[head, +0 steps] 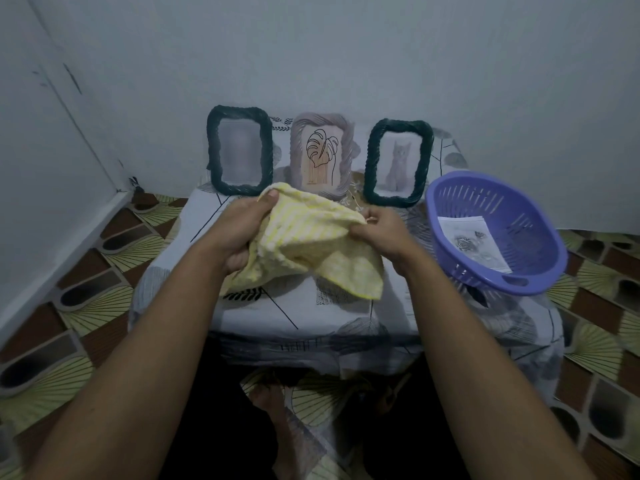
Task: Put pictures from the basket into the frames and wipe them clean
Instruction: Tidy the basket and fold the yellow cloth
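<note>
Three frames stood in a row at the back of the cloth-covered surface (311,306), vs. the wall (346,46). The left dark frame (213,150) had a pic too blurred to make out. The middle grey frame (322,119) had a leaf line-drawing, and the right dark frame (372,161) a cat pic. All 3 visible frames looked filled, so the framing part seemed done or nearly so.

One rose pic (474,244) lay in the purple basket (498,285). The basket sat at the right edge of the surface, near the right dark frame. No 4th frame was in view, so can't tell whether that pic had a frame to go into.

Wiping looked like the step in hand. The yellow cloth (311,251) was held up btwn both hands, above the surface and in front of the frames. Its top edge overlapped the middle frame's base in view; contact unclear. The left hand (242,230) gripped one bunched end w/ thumb on top. The right hand (384,233) pinched the opposite corner.

Can't tell if any frame had been wiped; the glass gave no clue. Judgement: approx. past halfway, w/ the wipe of 3 frames prob. left to do.

Writing: no brand, label or legible text anywhere. There were tiny marks low on the leaf pic and faint print on the rose pic, too small to read. Basket & cloth were plain.
</note>
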A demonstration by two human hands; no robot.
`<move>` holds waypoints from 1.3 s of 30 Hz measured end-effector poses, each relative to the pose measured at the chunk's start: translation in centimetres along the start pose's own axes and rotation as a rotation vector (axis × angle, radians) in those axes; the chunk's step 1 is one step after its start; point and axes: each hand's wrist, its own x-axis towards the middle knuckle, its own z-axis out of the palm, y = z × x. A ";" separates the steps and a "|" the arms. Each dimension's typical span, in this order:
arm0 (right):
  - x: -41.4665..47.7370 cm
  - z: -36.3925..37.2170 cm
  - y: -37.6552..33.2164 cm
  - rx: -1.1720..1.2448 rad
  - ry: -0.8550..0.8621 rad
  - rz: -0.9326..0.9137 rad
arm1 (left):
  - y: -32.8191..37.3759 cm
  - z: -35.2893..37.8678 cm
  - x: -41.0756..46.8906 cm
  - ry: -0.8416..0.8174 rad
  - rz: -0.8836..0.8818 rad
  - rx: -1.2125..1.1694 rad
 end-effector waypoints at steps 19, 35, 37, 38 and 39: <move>1.2 8.2 2.1 -0.613 0.061 0.182 | -3.8 -7.7 3.3 0.358 -0.074 0.327; 2.2 8.8 2.5 -0.048 0.047 0.119 | -4.6 -8.5 2.8 0.458 -0.037 0.291; 2.2 7.7 1.9 0.241 0.046 0.162 | -4.2 -7.8 2.4 0.438 -0.018 0.230; 2.3 7.1 1.7 0.373 0.066 0.180 | -4.0 -7.4 2.3 0.414 -0.011 0.180; 2.3 6.3 1.3 0.483 0.092 0.194 | -3.8 -7.0 2.3 0.383 -0.008 0.128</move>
